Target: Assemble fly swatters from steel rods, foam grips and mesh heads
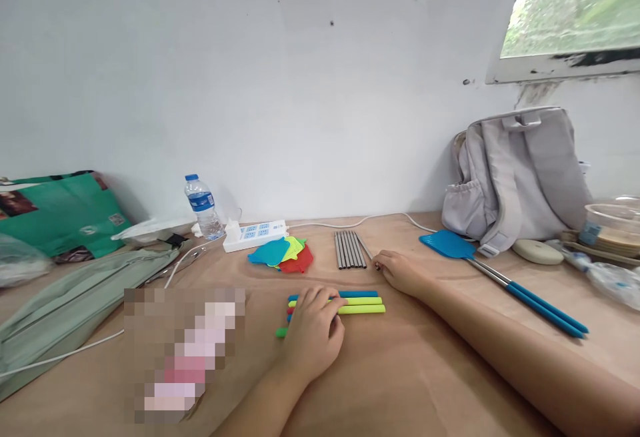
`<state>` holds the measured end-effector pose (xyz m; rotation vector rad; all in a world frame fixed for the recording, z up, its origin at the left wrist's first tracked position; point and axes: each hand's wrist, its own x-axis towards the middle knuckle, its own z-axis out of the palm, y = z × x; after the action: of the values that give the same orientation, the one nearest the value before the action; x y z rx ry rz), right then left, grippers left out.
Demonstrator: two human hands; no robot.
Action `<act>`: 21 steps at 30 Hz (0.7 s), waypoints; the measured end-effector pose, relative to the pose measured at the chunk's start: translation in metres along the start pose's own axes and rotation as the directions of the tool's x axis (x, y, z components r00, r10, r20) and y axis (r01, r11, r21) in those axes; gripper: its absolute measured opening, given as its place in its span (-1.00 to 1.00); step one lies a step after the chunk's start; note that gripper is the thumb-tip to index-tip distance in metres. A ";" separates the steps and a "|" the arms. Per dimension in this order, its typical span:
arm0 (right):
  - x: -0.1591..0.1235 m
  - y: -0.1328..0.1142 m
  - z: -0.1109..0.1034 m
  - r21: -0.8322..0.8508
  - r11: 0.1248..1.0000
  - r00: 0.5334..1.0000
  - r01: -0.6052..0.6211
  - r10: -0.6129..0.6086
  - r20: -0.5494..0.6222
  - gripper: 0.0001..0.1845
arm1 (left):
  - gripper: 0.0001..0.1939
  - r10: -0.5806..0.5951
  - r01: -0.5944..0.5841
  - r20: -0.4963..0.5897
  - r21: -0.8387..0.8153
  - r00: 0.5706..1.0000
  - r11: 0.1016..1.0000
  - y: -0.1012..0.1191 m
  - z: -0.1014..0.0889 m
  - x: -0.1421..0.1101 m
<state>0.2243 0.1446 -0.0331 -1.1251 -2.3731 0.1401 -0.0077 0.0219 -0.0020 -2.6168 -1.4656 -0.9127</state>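
Observation:
My left hand (316,320) lies palm down across several coloured plastic handles, its fingers curled over them. A blue handle (363,294) and two yellow handles (365,310) stick out to its right. A green handle end (281,333) shows at its left; the rest is under the hand. My right hand (395,269) is closed at the near end of a thin metal rod (365,246), which slants beside a row of parallel metal rods (349,250). Behind my left hand, blue, yellow and red fly swatter heads (273,252) overlap in a pile.
Blue fly swatters (530,300) lie at the right by a grey backpack (525,177), an oval beige case (537,252) and a plastic cup (607,230). A power strip (255,234), water bottle (204,207), grey-green cloth bag (85,304) and green bag (65,214) are leftward. Something pixelated lies front left.

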 end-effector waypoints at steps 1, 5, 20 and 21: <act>-0.004 0.000 -0.002 -0.009 1.000 1.000 -0.003 0.003 0.008 -0.67 | -0.63 0.031 -0.031 0.019 -0.001 0.999 1.000 0.003 0.001 0.000; -0.025 -0.008 -0.011 -0.032 0.999 0.999 -0.030 0.031 0.022 -0.68 | -0.60 0.097 -0.098 0.053 0.012 0.994 0.995 0.009 0.004 0.001; -0.095 -0.059 -0.050 0.118 0.991 0.993 0.061 -0.072 0.090 -0.70 | -0.68 0.107 -0.107 0.018 0.018 0.994 0.994 0.008 0.005 0.004; -0.094 -0.059 -0.050 0.122 0.989 0.991 0.079 -0.091 0.096 -0.69 | -0.70 0.085 -0.084 -0.013 0.048 0.996 0.995 0.006 0.005 0.005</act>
<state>0.2570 0.0301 -0.0097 -0.9806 -2.4624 0.3104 0.0014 0.0235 -0.0025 -2.6095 -1.3448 -0.8759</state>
